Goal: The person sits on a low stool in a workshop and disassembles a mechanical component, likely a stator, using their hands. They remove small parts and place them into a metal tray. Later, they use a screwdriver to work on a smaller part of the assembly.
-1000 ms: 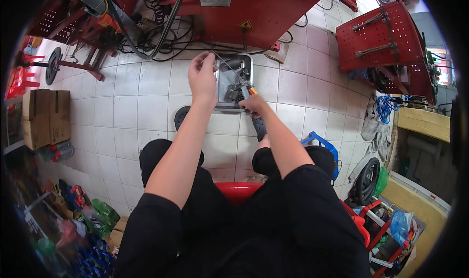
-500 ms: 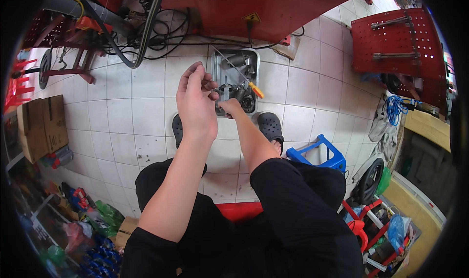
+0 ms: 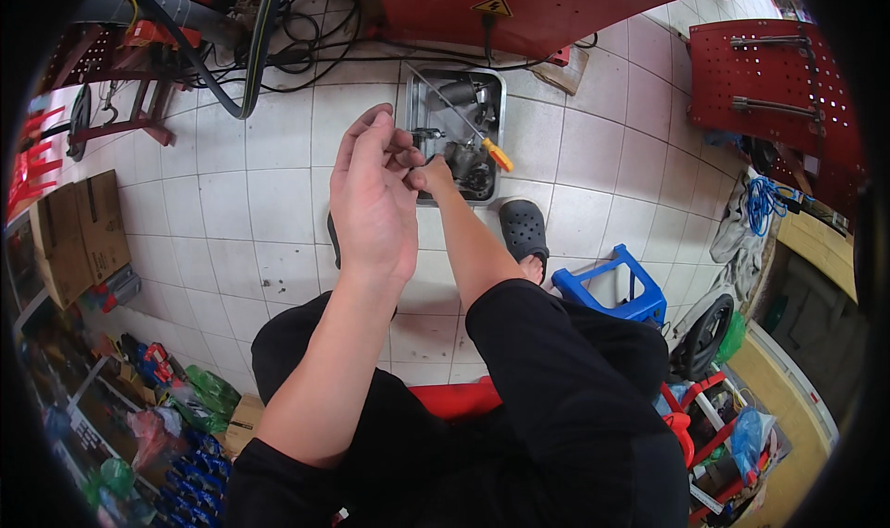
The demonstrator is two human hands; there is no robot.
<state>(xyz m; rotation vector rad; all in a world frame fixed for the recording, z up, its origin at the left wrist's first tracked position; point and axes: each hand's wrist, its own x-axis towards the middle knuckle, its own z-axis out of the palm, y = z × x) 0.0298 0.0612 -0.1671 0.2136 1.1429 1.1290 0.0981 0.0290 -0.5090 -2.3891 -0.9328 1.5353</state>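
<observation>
My left hand [image 3: 375, 199] is raised over the near left side of a metal tray [image 3: 502, 111], its fingers curled in. Whatever they may hold is hidden. My right hand [image 3: 432, 178] reaches to the tray's near left corner, close beside the left fingertips. Its fingers are closed, and what lies in them cannot be made out. Dark and grey metal machine parts [image 3: 456, 92] lie in the tray, one a rounded cylinder. Across the tray rests a screwdriver [image 3: 498, 154], its yellow handle over the right rim and its long shaft pointing to the far left.
A red machine [image 3: 426, 18] stands beyond the tray, with black cables [image 3: 324, 63] on the tiles. To the right are a blue stool [image 3: 649, 298] and a red perforated panel [image 3: 751, 74]. A cardboard box [image 3: 79, 236] sits at left. My dark clog [image 3: 524, 227] is right of the tray.
My right hand has moved away from me, up beside the left fingertips, and the grey part that showed above it is out of sight. The left fingers have curled in slightly more. The view has shifted a little.
</observation>
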